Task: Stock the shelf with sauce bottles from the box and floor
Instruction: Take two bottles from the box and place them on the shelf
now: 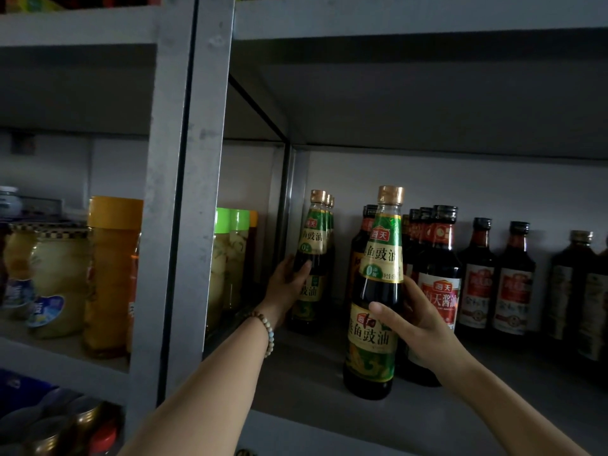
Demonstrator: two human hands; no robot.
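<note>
The left grip [289,281] was clenched round the waist of a green-label bottle [314,238] at the far left of the bay, thumb across its front. That bottle stood upright on the shelf [296,390] at the head of a row of like bottles [330,205] running back to the rear wall. A bead bracelet [267,327] circled the left wrist.

The right grip [418,324] grasped a second green bottle [381,245] at mid-body. It was upright, with its base near the front edge of the shelf; whether it rested there could not be told.

Just behind and right of it crowded dark bottles [439,258] with red labels, the nearest one touching or almost touching the right grip's fingers. Further right stood two smaller red-label bottles [477,281] side by side, then brown bottles [572,284] at the frame's edge.

A grey steel post [184,192] walled the bay on the left, close beside the left forearm. Beyond it were green-lid jars [230,258] and an orange-lid jar [112,274].

Bare board lay between the two green bottles and along the front edge to the right. Above the caps there was ample headroom below the upper shelf [394,14].
</note>
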